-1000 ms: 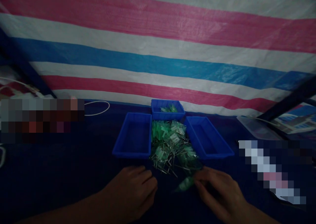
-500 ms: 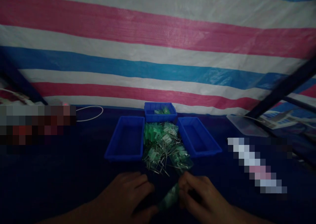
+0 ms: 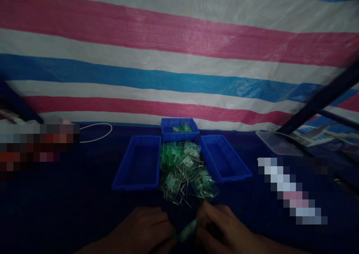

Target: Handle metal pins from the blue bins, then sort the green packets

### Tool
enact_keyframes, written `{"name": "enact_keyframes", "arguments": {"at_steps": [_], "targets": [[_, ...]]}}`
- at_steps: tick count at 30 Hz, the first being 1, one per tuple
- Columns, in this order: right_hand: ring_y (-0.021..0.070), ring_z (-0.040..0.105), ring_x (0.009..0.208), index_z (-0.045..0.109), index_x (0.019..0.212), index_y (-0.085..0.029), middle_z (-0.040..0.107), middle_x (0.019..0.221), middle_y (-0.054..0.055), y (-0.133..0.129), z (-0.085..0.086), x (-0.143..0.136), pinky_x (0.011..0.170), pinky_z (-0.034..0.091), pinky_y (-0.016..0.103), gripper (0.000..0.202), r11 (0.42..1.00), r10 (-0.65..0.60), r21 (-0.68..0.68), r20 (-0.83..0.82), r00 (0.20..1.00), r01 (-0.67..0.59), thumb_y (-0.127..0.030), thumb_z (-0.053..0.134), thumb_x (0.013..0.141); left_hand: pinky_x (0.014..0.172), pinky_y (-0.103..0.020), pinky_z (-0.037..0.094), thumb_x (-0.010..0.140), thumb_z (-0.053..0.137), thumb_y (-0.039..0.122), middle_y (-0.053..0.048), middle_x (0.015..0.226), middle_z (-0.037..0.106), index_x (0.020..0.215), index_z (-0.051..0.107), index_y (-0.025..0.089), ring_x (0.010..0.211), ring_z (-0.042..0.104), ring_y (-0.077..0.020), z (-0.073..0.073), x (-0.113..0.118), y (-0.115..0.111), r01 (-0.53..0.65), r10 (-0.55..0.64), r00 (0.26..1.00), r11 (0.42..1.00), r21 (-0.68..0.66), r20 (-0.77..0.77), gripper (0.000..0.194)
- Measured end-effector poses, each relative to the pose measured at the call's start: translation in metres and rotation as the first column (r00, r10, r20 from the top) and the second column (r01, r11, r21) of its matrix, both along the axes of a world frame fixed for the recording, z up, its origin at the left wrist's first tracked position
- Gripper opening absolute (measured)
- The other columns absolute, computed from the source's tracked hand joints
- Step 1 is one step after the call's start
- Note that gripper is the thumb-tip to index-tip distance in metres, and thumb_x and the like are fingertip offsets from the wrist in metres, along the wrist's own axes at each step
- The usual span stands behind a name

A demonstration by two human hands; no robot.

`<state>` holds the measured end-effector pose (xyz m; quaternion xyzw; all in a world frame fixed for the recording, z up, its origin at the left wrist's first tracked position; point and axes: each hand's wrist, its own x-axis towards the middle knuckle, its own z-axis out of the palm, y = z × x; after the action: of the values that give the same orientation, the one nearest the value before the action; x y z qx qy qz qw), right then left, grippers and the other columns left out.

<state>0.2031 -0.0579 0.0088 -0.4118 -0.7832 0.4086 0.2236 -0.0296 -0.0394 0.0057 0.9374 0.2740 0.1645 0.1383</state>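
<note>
Between my two hands a small green plastic packet [image 3: 188,231] is stretched at a slant, low in the view. My right hand [image 3: 223,224] pinches its upper right end with thumb and forefinger. At the lower left end, my left hand [image 3: 146,226] is closed on the packet, though its fingertips are dark and partly hidden. Just beyond the hands lies a heap of green-tinted clear packets [image 3: 188,161]. Thin metal pins [image 3: 183,190] stick out of the heap toward me.
Blue bins flank the heap, one on the left [image 3: 136,187] and one on the right [image 3: 237,178]. A smaller blue bin [image 3: 181,136] behind holds some green pieces. A white cable [image 3: 97,141] loops at the left. Striped sheeting [image 3: 179,56] hangs behind the dark tabletop.
The bins, heap and hands sit slightly lower in the view. My hands are a little closer together, with less of the green packet showing between them.
</note>
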Motion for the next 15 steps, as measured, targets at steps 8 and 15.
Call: {"name": "enact_keyframes", "arguments": {"at_steps": [8,15], "targets": [[0.0064,0.043,0.049,0.043,0.074,-0.019,0.046,0.058,-0.006,0.003,-0.001,-0.005,0.046,0.031,0.018,0.018,0.977,-0.019,0.214,0.088,0.996,0.000,-0.030,0.049,0.087,0.057,-0.017,0.036,0.088,0.041,0.019,0.002,0.068,0.055,0.074,0.055,0.015,0.060,0.052,-0.0083,0.000,0.002,0.012,0.057,-0.044,0.997,0.972,-0.226,0.060,0.020],[0.0075,0.047,0.049,0.041,0.075,-0.019,0.050,0.058,-0.005,0.005,-0.006,-0.005,0.047,0.034,0.018,0.019,0.944,-0.027,0.329,0.147,0.989,-0.024,-0.031,0.046,0.089,0.047,-0.017,0.028,0.081,0.047,0.019,0.005,0.052,0.044,0.061,0.048,0.014,0.047,0.042,-0.0060,0.000,0.009,0.017,0.053,-0.029,0.994,0.974,-0.218,0.109,0.021]]}}
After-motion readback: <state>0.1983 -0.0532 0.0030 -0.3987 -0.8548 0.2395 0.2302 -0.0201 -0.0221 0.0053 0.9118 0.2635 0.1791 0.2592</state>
